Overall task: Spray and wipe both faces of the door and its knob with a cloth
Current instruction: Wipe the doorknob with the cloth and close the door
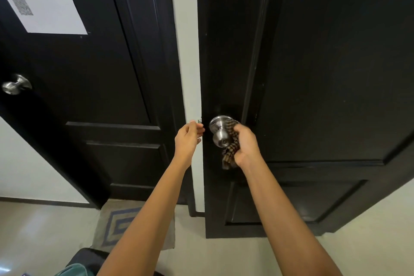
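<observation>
A black panelled door [313, 74] stands partly open in front of me, with a steel knob [220, 135] near its left edge. My right hand [245, 143] grips a brown checked cloth [230, 152] and holds it against the right side of the knob. My left hand [189, 138] curls its fingers around the door's edge [200, 96] just left of the knob, by the latch. No spray bottle is in view.
A second black door [89, 74] with its own steel knob [15, 85] and a white paper sheet [44, 0] stands to the left. A patterned mat [121, 224] lies on the pale floor below. A white wall strip [188, 51] separates the doors.
</observation>
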